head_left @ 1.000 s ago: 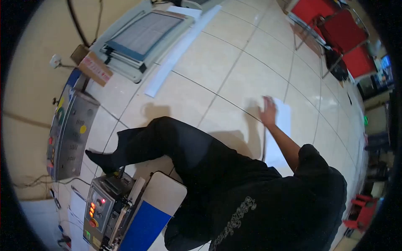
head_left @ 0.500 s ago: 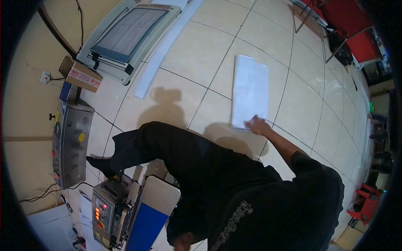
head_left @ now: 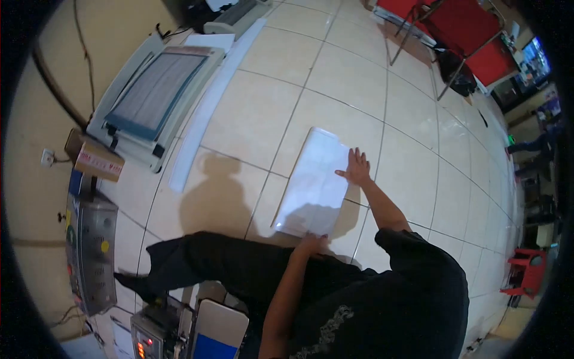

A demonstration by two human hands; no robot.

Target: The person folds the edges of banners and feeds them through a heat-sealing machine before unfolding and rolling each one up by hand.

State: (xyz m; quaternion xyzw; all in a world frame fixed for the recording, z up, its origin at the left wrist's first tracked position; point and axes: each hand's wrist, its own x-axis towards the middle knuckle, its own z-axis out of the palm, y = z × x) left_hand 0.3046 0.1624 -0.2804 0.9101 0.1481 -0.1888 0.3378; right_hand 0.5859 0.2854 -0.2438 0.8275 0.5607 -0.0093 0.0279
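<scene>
Lying at the near edge of the folded white sheet (head_left: 314, 182) on the tiled floor (head_left: 347, 99), the left hand (head_left: 310, 245) shows indeterminate finger spread and grip. The right hand (head_left: 358, 172), splayed open, gripping nothing, meets the sheet's right edge. Farther stands a red chair (head_left: 461, 29).

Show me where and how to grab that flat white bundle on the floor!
Probably by its long right edge, coming from the right and sliding underneath. The flat white bundle lies low on the tiles, so a thin edge should give the best hold. The right hand is spread at that edge.
</scene>
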